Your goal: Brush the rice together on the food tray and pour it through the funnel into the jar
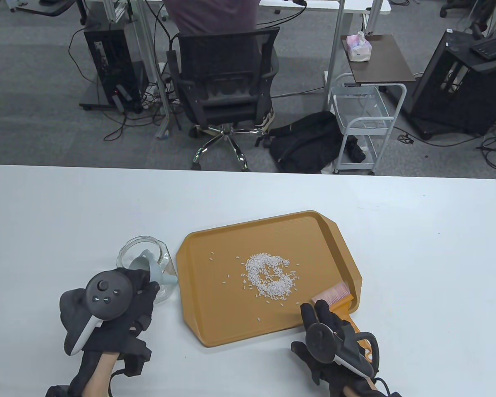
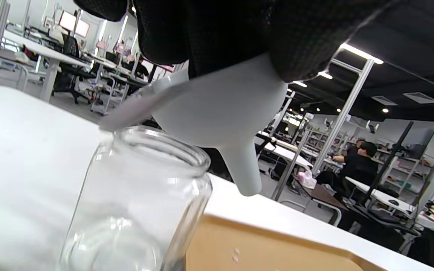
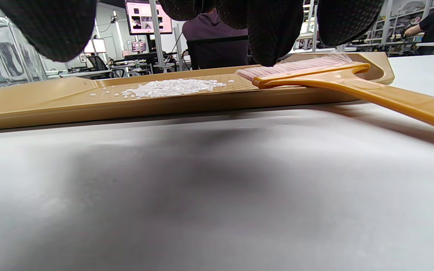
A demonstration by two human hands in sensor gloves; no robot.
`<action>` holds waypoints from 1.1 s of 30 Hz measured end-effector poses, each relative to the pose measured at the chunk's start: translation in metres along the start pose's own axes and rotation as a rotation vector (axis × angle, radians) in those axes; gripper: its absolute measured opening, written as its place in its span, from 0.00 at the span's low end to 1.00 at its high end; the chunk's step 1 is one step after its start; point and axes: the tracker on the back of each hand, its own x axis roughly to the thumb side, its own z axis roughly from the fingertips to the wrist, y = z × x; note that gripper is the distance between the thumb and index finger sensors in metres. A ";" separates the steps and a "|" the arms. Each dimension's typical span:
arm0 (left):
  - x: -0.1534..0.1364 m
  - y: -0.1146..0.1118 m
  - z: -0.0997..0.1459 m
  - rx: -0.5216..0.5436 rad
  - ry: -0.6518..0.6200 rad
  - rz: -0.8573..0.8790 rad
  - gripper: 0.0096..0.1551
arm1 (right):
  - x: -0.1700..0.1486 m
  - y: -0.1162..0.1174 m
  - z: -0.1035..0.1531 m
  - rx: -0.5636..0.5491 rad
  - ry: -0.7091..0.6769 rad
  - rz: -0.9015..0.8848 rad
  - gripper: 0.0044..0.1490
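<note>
An orange food tray point(image 1: 198, 322) lies on the white table with a loose pile of white rice point(image 1: 268, 277) near its middle and stray grains around it. A brush point(image 1: 332, 294) with pink bristles and an orange handle rests on the tray's near right corner, its handle running off over the table. My right hand point(image 1: 318, 314) hovers beside that handle with straight fingers point(image 3: 273, 30), holding nothing. My left hand point(image 1: 146, 285) grips a pale grey funnel point(image 2: 220, 113), tilted just above the clear glass jar point(image 2: 138, 203). The spout hangs beside the jar's rim.
The jar point(image 1: 146, 248) stands just left of the tray. The table's far edge runs along the top, with an office chair point(image 1: 223, 82), a seated person and a small cart point(image 1: 363, 120) beyond it.
</note>
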 end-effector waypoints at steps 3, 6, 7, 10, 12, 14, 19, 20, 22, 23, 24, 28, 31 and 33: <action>0.007 0.013 -0.013 0.044 0.028 -0.088 0.21 | 0.001 -0.001 0.001 -0.011 -0.020 -0.024 0.58; 0.011 0.010 -0.027 0.069 0.053 -0.184 0.21 | 0.003 -0.005 0.003 -0.053 -0.043 -0.023 0.57; 0.012 0.005 -0.032 0.072 0.051 -0.219 0.21 | 0.004 -0.006 0.004 -0.065 -0.049 -0.021 0.58; 0.016 -0.014 -0.045 0.050 0.055 -0.370 0.21 | 0.008 -0.007 0.007 -0.094 -0.068 -0.026 0.58; 0.017 -0.025 -0.051 0.043 0.058 -0.452 0.21 | 0.009 -0.008 0.008 -0.099 -0.073 -0.028 0.58; 0.017 -0.035 -0.056 0.034 0.065 -0.500 0.21 | 0.010 -0.007 0.009 -0.097 -0.079 -0.027 0.58; 0.014 -0.053 -0.061 -0.026 0.065 -0.560 0.21 | 0.010 -0.007 0.009 -0.099 -0.087 -0.025 0.58; 0.013 -0.056 -0.062 -0.027 0.066 -0.579 0.21 | 0.010 -0.006 0.010 -0.099 -0.089 -0.026 0.58; 0.011 -0.061 -0.063 -0.041 0.068 -0.591 0.21 | 0.011 -0.006 0.010 -0.099 -0.091 -0.026 0.58; 0.010 -0.065 -0.063 -0.048 0.071 -0.594 0.21 | 0.011 -0.006 0.011 -0.102 -0.094 -0.027 0.58; 0.010 -0.067 -0.064 -0.050 0.068 -0.601 0.21 | 0.011 -0.006 0.011 -0.102 -0.095 -0.027 0.58; 0.010 -0.077 -0.064 -0.070 0.059 -0.672 0.21 | 0.012 -0.005 0.011 -0.101 -0.099 -0.024 0.58; 0.009 -0.081 -0.065 -0.083 0.062 -0.679 0.22 | 0.012 -0.003 0.011 -0.091 -0.099 -0.022 0.58; 0.008 -0.083 -0.065 -0.101 0.070 -0.663 0.22 | 0.012 -0.003 0.011 -0.085 -0.097 -0.024 0.58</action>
